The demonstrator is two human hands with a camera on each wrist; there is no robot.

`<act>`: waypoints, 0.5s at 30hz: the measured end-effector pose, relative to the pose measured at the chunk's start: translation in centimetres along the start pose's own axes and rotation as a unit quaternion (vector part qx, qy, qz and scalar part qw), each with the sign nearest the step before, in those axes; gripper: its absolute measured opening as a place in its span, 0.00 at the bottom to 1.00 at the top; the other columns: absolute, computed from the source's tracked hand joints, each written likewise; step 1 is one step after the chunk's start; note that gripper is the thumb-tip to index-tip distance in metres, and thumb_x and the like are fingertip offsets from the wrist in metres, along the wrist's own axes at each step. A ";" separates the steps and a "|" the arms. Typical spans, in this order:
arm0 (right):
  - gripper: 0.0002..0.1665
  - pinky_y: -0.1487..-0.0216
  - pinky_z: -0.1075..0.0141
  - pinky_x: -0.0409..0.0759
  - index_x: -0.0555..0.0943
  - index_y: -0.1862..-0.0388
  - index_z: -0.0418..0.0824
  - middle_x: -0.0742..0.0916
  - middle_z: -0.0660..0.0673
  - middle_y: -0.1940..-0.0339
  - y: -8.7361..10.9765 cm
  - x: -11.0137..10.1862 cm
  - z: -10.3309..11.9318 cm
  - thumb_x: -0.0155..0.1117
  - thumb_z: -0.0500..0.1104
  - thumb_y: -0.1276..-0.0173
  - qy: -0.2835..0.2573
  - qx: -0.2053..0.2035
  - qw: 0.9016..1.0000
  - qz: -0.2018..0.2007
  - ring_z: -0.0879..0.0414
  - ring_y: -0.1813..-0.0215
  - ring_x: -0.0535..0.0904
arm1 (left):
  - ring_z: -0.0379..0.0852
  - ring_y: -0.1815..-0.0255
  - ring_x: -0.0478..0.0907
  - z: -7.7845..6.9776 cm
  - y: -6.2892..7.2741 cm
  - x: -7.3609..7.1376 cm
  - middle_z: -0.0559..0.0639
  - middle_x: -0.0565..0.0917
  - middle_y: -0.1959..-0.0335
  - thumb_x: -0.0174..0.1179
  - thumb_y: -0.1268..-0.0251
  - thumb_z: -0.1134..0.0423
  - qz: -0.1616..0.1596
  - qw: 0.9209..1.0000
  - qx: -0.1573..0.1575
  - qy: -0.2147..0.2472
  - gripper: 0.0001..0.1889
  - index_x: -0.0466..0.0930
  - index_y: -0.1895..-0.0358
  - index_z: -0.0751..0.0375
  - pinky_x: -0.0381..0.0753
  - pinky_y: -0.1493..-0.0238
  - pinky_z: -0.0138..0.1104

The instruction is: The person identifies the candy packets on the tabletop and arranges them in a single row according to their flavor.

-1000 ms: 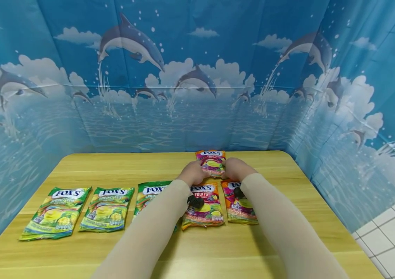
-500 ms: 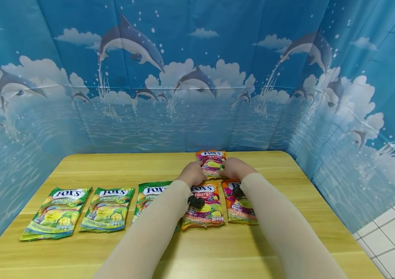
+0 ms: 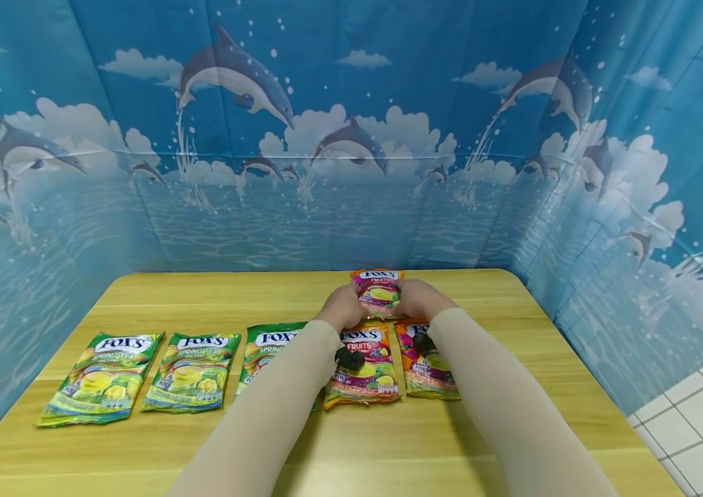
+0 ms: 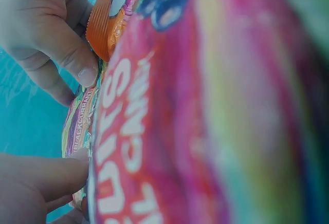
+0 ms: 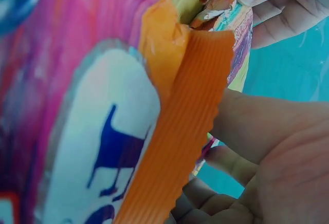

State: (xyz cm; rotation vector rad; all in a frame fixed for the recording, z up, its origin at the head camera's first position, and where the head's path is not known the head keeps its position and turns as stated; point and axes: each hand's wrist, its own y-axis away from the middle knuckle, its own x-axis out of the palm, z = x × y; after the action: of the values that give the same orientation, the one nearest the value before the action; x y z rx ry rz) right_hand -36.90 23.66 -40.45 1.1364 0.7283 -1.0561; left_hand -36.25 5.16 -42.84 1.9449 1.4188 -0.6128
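Observation:
A pink and orange Fox's Fruits candy bag (image 3: 379, 295) lies at the table's far edge. My left hand (image 3: 343, 307) grips its left side, and my right hand (image 3: 422, 300) grips its right side. In the left wrist view, the thumb of my left hand (image 4: 41, 183) presses on the bag's edge, with my right hand (image 4: 41, 23) opposite. From the right wrist, my right hand (image 5: 277, 147) has its thumb on the bag and fingers beneath. Under my forearms lie two more Fruits bags, a middle one (image 3: 382, 390) and a right one (image 3: 432, 388), partly hidden.
Three green Fox's Spring Tea bags lie in the row to the left: a far left one (image 3: 93, 386), a second (image 3: 192, 373) and a third (image 3: 264, 352) partly behind my left sleeve. A blue dolphin curtain (image 3: 252, 228) borders the wooden table (image 3: 351, 455) at the back and sides.

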 end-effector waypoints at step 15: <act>0.48 0.21 0.43 0.70 0.62 0.16 0.35 0.73 0.33 0.20 0.9 -0.3 -0.5 0.73 0.44 0.28 -0.031 -0.027 0.999 -0.030 0.37 0.21 0.70 | 0.60 0.32 0.76 -0.3 0.2 0.0 0.58 0.75 0.25 0.76 0.37 0.60 -0.005 0.999 0.027 0.034 0.43 0.66 0.19 0.52 0.77 0.28 0.55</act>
State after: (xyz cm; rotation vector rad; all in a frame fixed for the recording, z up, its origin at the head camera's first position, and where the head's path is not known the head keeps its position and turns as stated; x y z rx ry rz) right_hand -36.10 24.29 -39.99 1.0379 0.7416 -1.1114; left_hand -36.03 5.40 -42.58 2.0184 1.4690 -0.6014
